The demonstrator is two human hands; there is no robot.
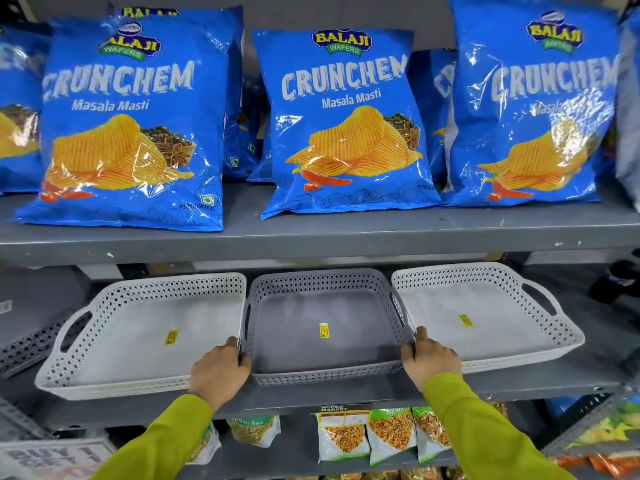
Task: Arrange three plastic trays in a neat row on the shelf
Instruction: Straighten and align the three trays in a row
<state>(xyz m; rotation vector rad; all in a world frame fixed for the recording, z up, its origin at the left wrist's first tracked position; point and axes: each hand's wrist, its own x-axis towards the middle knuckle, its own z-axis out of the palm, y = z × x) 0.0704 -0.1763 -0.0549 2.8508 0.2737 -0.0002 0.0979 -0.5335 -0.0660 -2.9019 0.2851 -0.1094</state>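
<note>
Three perforated plastic trays lie side by side on the middle grey shelf. The left white tray and the right white tray flank a grey tray in the centre. Each has a small yellow sticker on its floor. My left hand grips the grey tray's front left corner. My right hand grips its front right corner. Both sleeves are green. The trays' side walls touch or nearly touch.
Large blue chip bags stand on the upper shelf. Snack packets fill the shelf below. A dark perforated tray edge shows at far left. A dark object sits at far right behind the right tray.
</note>
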